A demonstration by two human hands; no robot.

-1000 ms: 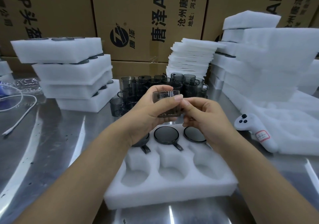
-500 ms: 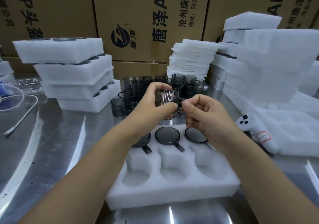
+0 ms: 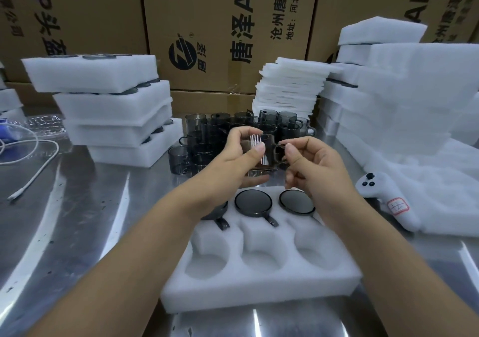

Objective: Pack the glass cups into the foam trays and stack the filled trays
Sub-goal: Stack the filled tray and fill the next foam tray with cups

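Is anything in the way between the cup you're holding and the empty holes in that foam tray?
Nothing visible. The glass cup is held in the air by the left hand and right hand, above the foam tray. Its three near pockets lie open; only the far row holds cups.

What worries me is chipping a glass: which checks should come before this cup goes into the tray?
1. Grip secure: ok. The left hand grips the glass cup round its body, and the right hand pinches its handle.
2. Free pocket: ok. The foam tray has three near pockets, all empty.
3. Far row seated: ok for the two seated cups in full view; the third is partly hidden.
4. Way down clear: ok. Nothing lies between cup and pockets.
5. Cup free of cracks: cannot tell, because of glare on the glass.
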